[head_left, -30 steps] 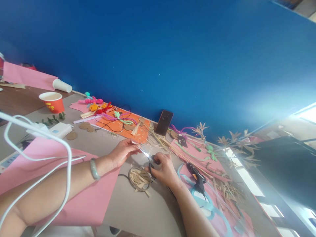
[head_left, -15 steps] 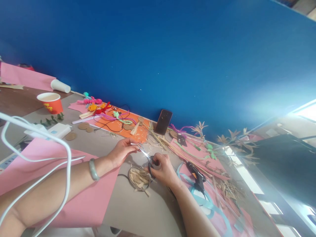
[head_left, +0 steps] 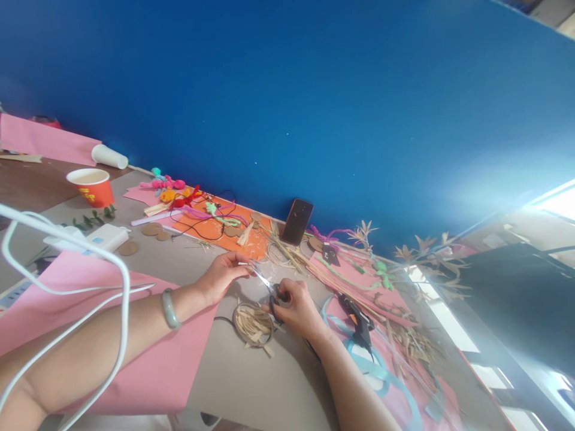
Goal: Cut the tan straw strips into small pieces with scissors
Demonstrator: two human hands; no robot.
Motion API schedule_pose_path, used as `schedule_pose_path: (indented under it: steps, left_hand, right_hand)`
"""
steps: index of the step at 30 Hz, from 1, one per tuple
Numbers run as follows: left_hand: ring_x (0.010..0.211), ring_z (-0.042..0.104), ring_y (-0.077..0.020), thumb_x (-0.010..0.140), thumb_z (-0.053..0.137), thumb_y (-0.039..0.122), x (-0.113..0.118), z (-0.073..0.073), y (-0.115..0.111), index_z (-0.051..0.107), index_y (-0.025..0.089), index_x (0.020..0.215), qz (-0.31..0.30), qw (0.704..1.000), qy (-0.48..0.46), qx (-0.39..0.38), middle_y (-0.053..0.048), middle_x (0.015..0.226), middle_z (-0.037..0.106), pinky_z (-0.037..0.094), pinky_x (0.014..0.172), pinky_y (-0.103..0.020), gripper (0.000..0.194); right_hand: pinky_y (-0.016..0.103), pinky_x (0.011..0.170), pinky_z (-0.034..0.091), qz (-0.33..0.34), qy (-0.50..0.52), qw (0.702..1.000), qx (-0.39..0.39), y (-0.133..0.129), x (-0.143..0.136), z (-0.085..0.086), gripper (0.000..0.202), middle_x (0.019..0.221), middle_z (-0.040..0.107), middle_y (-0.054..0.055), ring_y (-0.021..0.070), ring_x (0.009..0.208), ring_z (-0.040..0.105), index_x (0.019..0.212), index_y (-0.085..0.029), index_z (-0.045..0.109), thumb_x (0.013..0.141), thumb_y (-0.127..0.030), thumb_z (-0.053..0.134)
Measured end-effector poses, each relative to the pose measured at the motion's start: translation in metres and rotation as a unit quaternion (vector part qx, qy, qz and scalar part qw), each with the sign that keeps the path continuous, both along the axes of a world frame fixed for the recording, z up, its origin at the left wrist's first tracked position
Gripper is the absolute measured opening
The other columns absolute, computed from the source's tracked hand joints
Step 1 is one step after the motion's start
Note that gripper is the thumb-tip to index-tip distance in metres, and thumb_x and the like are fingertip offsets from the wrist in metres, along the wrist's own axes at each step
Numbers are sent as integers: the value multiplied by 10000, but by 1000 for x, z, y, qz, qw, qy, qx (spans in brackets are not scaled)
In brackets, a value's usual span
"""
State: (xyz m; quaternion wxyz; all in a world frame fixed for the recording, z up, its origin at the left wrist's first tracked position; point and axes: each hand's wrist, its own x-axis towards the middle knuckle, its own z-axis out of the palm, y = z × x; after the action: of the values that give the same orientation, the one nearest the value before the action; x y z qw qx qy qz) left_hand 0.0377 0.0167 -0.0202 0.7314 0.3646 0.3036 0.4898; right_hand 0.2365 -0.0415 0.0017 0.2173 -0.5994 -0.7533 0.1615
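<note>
My right hand point(head_left: 299, 305) is closed round the black handles of a pair of scissors point(head_left: 265, 281), whose blades point up and left toward my left hand point(head_left: 224, 275). The fingers of my left hand are pinched together beside the blade tips, with a small pale piece showing at the fingertips, too small to name. A green bangle point(head_left: 171, 309) is on my left wrist. Just below the scissors, a round coil with pale dried strips point(head_left: 253, 324) lies on the grey table point(head_left: 251, 389).
Pink paper point(head_left: 179, 359) lies under my left forearm, and white cables point(head_left: 123, 323) cross in front. A phone point(head_left: 297, 221) leans on the blue wall. A glue gun point(head_left: 359, 323) is at right, an orange cup point(head_left: 92, 188) at left.
</note>
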Motion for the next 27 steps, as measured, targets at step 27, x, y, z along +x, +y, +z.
schedule_pose_path:
  steps: [27]
  left_hand:
    - [706,631,-158,745,687,284,-3,-5,2,653,131,692,-23,995,70,71,-49,704,701,444,708,-271,165]
  right_hand:
    - [276,679,367,-2,7,1000,9,-1,1,5,238,646,550,-30,135,659,451,652,-204,438,652,-304,654]
